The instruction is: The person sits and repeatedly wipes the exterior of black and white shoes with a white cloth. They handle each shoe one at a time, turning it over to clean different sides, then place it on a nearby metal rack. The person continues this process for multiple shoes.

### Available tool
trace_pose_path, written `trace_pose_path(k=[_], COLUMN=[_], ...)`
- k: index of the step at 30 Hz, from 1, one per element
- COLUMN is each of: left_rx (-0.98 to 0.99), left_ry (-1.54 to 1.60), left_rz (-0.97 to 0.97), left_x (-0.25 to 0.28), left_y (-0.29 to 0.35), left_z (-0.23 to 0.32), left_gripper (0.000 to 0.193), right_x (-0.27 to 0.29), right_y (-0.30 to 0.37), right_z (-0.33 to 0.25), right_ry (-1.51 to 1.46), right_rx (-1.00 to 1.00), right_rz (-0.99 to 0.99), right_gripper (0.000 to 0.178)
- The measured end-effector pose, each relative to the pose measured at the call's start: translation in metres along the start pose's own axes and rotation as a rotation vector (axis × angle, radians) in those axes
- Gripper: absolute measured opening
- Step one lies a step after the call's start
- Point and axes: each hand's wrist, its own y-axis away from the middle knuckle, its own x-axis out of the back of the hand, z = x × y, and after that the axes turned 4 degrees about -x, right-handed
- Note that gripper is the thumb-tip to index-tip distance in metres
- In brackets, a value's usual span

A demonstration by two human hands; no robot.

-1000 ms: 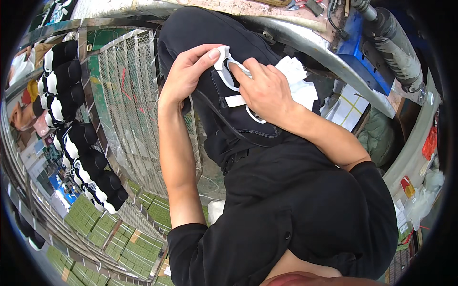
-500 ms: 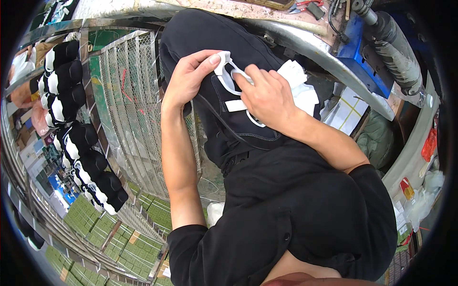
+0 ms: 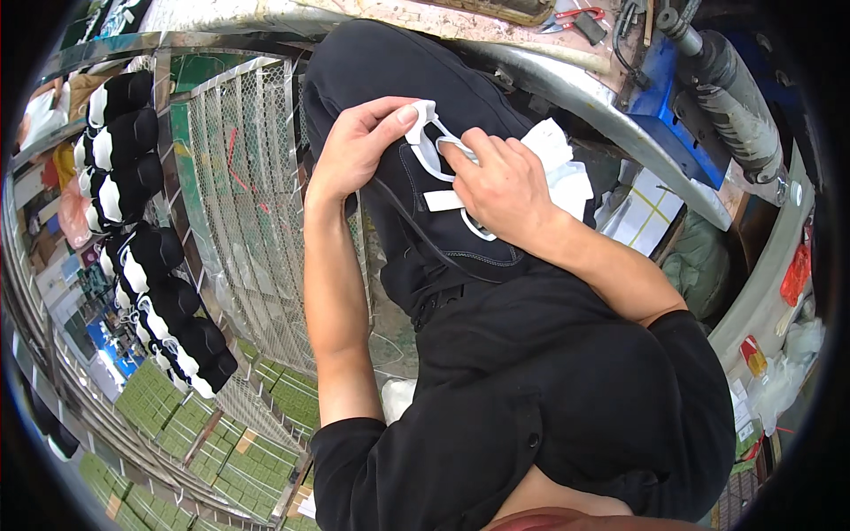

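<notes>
Over my lap, my left hand (image 3: 361,149) pinches the upper end of a white shoe-upper piece (image 3: 423,152) between thumb and forefinger. It looks thin and flexible, with openings between narrow curved bands. My right hand (image 3: 506,188) grips its other side with curled fingers, and the fingertips are partly hidden. Below the right hand, a flat white tab (image 3: 442,201) and a thin white loop (image 3: 479,232) show against my dark trousers (image 3: 390,62). Whether they belong to the held piece I cannot tell. More white pieces (image 3: 571,181) lie in a loose pile on my thigh, just beyond the right hand.
A worn worktable (image 3: 496,26) curves across the top, with red-handled snips (image 3: 571,18) on it. Right of it stand a blue metal part (image 3: 682,133) and a grey machine cylinder (image 3: 730,97). Black-and-white shoes (image 3: 133,186) line a metal rack on the left, by a mesh panel (image 3: 239,168).
Both hands and the white piece have shifted slightly right and down in the picture, as has most of the surroundings. The grip of each hand looks the same.
</notes>
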Motion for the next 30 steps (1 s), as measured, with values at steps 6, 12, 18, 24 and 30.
trace_pose_path(k=[6,12,18,24,30], left_rx=[0.003,-0.013,-0.003,-0.004,-0.001], left_ry=[-0.008,-0.02,-0.003,0.005,-0.011], left_rz=[-0.008,-0.021,-0.017,0.0,0.012], left_x=[0.001,0.0021,0.0035,0.0034,0.0019], left_y=[-0.0004,-0.0002,-0.0006,-0.0011,0.0001], left_z=[-0.001,-0.005,-0.0045,-0.0017,0.001], left_gripper=[0.035,0.037,0.036,0.035,0.036], right_x=[0.0005,0.0025,0.0022,0.0019,-0.0014], right_y=[-0.0023,-0.0019,-0.0062,-0.0104,-0.0099], right_z=[0.0001,0.0008,0.0001,-0.0005,0.0036], right_ry=[0.003,-0.015,-0.021,-0.018,-0.011], right_rx=[0.008,-0.011,-0.021,-0.028,0.0], right_rz=[-0.004,-0.036,-0.037,-0.044,-0.008], right_gripper=[0.03,0.034,0.034,0.037,0.036])
